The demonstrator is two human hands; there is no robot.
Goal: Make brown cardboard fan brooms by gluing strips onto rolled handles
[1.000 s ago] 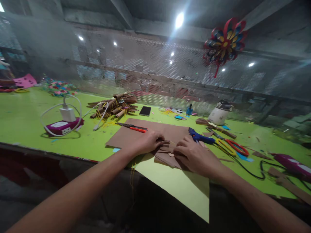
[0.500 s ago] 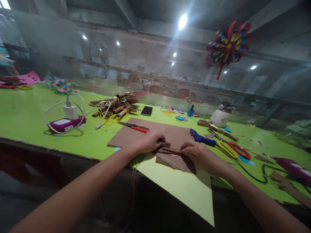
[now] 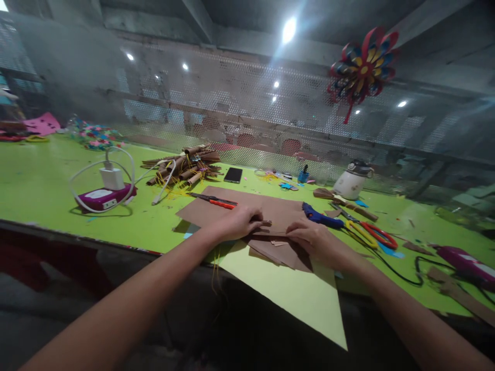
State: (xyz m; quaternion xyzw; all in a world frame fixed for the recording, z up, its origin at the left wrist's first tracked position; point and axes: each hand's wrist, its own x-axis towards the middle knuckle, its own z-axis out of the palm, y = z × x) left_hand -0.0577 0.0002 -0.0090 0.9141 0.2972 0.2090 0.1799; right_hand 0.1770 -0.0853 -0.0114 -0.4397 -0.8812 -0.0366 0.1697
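Jutting past the front edge of the table (image 3: 38,180), a pale sheet (image 3: 297,301) lies lowest, probably as a backing under the work. On it rest loose brown pieces (image 3: 297,256), fanned close to the person, perhaps so each can be lifted singly. Just beyond them is the strip (image 3: 275,234), a narrow band of brown paper; whether it is cut loose or a folded edge cannot be made out. The right hand (image 3: 311,239) has its fingers drawn in, pinching the strip's right end, seemingly to hold it straight. The left hand (image 3: 244,221) is curled narrow at the other end; whether it grips or only presses, I cannot tell. So the strip runs between the two hands, right under their fingertips, with the pieces on its near side.

Behind the hands spreads a large brown sheet (image 3: 199,207), with the cutter (image 3: 214,200) across its far left part, handle towards the left hand, likely for easy reach. Right of the right hand lie the glue gun (image 3: 322,216) and the scissors (image 3: 373,234), near yet outside the working spot, probably to leave the fingers room.

Farther back come a heap of rolls (image 3: 185,167), the phone (image 3: 233,175) and a jug (image 3: 351,180); beyond stands mesh, a flower ornament (image 3: 363,69) hanging before it.
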